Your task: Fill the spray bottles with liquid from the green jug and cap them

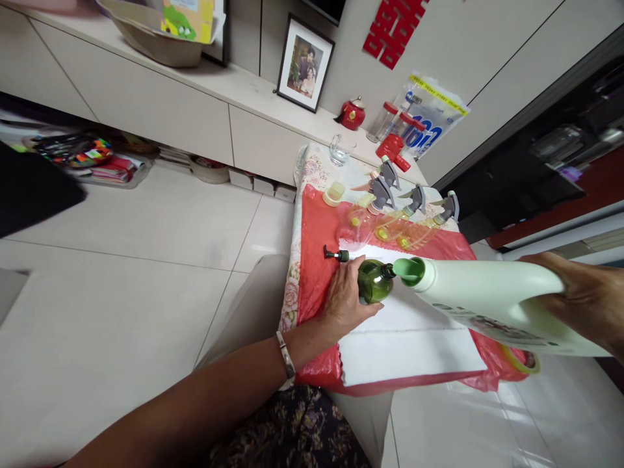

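Note:
My left hand is wrapped round a dark green translucent bottle whose pump is off. By its handle, my right hand grips a large pale green detergent jug, tipped on its side. The jug's green spout meets or nearly meets the neck of the bottle; whether liquid flows I cannot tell. A black pump head lies just beyond my left hand. Under the bottle a white cloth covers part of a red plastic sheet.
Several clear spray bottles with grey triggers stand at the table's far side, near a yellowish cap and a glass cup. A roll of tape is at the near right edge. Behind runs a cabinet ledge with a red teapot.

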Motion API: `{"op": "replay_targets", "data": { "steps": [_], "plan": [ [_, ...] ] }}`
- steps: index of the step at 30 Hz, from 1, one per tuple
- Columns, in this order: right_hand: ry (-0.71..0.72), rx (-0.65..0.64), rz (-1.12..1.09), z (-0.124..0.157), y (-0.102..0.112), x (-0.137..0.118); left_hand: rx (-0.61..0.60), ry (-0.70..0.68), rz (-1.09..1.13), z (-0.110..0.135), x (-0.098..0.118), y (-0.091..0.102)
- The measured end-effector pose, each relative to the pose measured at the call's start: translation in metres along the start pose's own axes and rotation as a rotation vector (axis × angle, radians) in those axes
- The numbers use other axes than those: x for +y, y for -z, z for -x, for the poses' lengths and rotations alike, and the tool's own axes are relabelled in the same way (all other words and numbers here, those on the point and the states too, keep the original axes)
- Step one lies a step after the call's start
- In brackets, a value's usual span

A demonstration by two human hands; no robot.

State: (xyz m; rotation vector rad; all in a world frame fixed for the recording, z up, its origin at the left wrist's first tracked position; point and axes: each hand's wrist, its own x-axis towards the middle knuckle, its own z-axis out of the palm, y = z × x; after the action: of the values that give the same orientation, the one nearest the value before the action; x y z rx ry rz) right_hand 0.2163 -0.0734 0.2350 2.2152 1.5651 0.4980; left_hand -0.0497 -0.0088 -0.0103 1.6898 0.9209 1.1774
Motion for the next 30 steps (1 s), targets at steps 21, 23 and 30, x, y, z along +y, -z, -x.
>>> {"op": "replay_targets", "data": {
  "steps": [21, 23, 30],
  "plan": [
    [-0.021, -0.023, 0.018, -0.0011, 0.0040, -0.0027, 0.000, 0.004, 0.007, 0.0005, -0.0002, -0.0005],
    [-0.011, -0.018, 0.017, -0.0015, 0.0015, -0.0004, -0.001, -0.002, 0.012, 0.0006, 0.0000, -0.0003],
    [-0.009, -0.015, 0.031, -0.0007, 0.0012, 0.0006, -0.002, -0.004, -0.003, 0.0000, 0.0016, 0.0013]
  ]
}}
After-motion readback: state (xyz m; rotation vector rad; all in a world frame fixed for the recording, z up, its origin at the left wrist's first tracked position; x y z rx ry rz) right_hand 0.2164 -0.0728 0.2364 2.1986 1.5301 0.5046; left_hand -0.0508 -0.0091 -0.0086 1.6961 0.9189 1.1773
